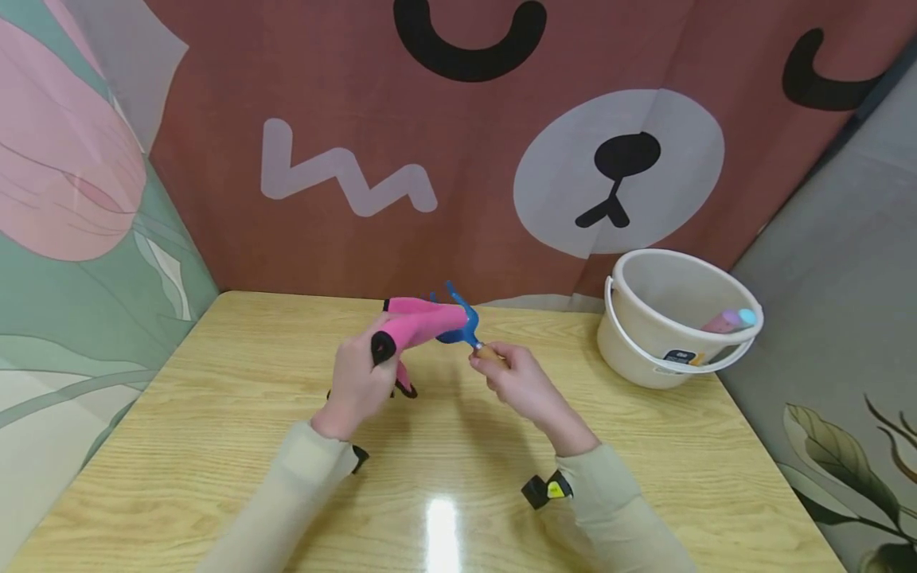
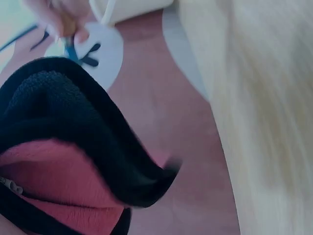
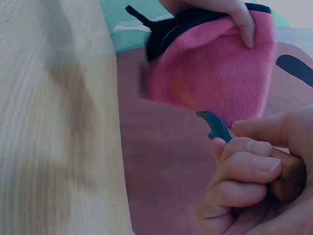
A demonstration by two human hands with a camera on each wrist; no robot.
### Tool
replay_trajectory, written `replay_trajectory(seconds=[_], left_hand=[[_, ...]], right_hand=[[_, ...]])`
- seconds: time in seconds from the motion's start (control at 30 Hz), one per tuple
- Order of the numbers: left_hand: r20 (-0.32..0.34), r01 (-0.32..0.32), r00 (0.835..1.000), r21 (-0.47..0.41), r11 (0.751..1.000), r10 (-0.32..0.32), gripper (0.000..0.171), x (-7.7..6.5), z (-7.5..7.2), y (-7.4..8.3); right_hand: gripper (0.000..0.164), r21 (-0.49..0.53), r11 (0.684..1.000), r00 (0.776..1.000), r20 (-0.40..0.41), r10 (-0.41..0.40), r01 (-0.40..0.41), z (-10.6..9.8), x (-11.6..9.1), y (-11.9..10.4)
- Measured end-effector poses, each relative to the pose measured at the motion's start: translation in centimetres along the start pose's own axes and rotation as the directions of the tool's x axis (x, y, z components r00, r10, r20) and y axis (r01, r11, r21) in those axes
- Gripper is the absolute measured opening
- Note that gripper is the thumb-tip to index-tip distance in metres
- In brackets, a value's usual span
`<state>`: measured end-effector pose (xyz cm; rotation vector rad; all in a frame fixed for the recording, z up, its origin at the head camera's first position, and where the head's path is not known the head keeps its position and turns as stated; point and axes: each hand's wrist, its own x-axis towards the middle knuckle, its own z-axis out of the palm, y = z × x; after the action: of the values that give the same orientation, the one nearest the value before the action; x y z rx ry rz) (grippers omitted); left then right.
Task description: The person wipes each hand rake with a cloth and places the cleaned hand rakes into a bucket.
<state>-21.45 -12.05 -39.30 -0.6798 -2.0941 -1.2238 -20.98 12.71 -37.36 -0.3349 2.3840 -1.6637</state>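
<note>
My left hand point(image 1: 357, 378) grips a soft pink fabric pouch point(image 1: 426, 325) with black edging, raised over the table. A zipper pull point(image 2: 11, 186) shows on it in the left wrist view. In my right hand point(image 1: 526, 382) is a small blue garden fork point(image 1: 470, 320), held by its wooden handle point(image 3: 288, 176) with the fingers curled round it. The fork's head points away from me, and the pouch overlaps part of it in the head view. Some tines stick up behind the pink fabric.
A white bucket point(image 1: 648, 350) with a handle stands at the table's back right corner. Inside it show the ends of a pink and a light blue item point(image 1: 731, 320). A printed curtain point(image 1: 473, 239) hangs behind the wooden table point(image 1: 215, 414).
</note>
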Motion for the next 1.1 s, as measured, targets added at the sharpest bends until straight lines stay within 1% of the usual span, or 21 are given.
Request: replay_trajectory(seconds=[0.1,0.17,0.2,0.27,0.33,0.4,0.43,0.47,0.53,0.6,0.7,0.83,0.97,1.07,1.1], left_hand=[[-0.083,0.053,0.995,-0.009,0.999,-0.053,0.016,0.3,-1.2,-0.6],[-0.14,0.106,0.984,-0.015,0.994,-0.107,0.017,0.5,-1.8,-0.9],[-0.172,0.138,0.975,-0.023,0.99,-0.139,0.016,0.6,-2.1,-1.1],[-0.241,0.21,0.947,-0.034,0.977,-0.212,0.017,0.9,-2.6,-1.4],[-0.295,0.292,0.909,-0.049,0.955,-0.293,0.02,1.2,-2.9,-1.8],[-0.334,0.366,0.868,-0.071,0.928,-0.368,0.024,1.3,-3.1,-2.1],[-0.343,0.398,0.85,-0.078,0.914,-0.4,0.026,1.4,-3.2,-2.2],[-0.344,0.422,0.838,-0.087,0.903,-0.425,0.028,1.4,-3.2,-2.3],[-0.341,0.458,0.818,-0.1,0.883,-0.463,0.031,1.5,-3.2,-2.5],[-0.33,0.489,0.803,-0.111,0.865,-0.496,0.034,1.7,-3.0,-2.5],[-0.301,0.512,0.792,-0.148,0.846,-0.532,0.037,1.8,-2.6,-2.4],[-0.204,0.526,0.794,-0.242,0.816,-0.572,0.038,1.9,-1.7,-1.9],[-0.113,0.534,0.795,-0.339,0.775,-0.597,0.038,1.9,-0.7,-1.3],[-0.04,0.549,0.786,-0.414,0.726,-0.617,0.041,2.0,-0.1,-0.9],[-0.009,0.552,0.785,-0.444,0.706,-0.62,0.042,2.0,0.0,-0.9]], right_hand=[[0.031,0.012,1.0,1.0,-0.012,-0.002,0.002,-0.3,0.0,-0.1],[0.031,0.017,1.0,1.0,-0.018,-0.003,0.003,-0.5,-0.1,-0.2],[0.03,0.019,1.0,1.0,-0.021,-0.005,0.005,-0.6,-0.1,-0.2],[0.029,0.027,1.0,1.0,-0.026,-0.005,0.006,-0.6,-0.1,-0.3],[0.028,0.031,1.0,1.0,-0.029,-0.005,0.006,-0.7,-0.1,-0.5],[0.027,0.036,0.999,1.0,-0.03,-0.004,0.005,-0.7,-0.1,-0.6],[0.027,0.036,0.999,1.0,-0.028,-0.005,0.005,-0.7,-0.1,-0.7],[0.027,0.035,0.999,1.0,-0.026,-0.006,0.006,-0.7,-0.1,-0.8],[0.027,0.035,0.999,1.0,-0.023,-0.01,0.011,-0.7,-0.1,-0.9],[0.027,0.039,0.999,1.0,-0.017,-0.016,0.017,-0.6,-0.2,-1.0],[0.026,0.047,0.998,0.999,0.0,-0.032,0.032,-0.4,-0.4,-1.2],[0.025,0.05,0.998,0.998,0.035,-0.049,0.048,-0.1,-0.6,-1.4],[0.026,0.041,0.998,0.996,0.069,-0.052,0.049,0.2,-0.8,-1.6],[0.026,0.034,0.998,0.994,0.094,-0.052,0.049,0.4,-0.8,-1.6],[0.026,0.034,0.998,0.994,0.1,-0.053,0.05,0.5,-0.8,-1.6]])
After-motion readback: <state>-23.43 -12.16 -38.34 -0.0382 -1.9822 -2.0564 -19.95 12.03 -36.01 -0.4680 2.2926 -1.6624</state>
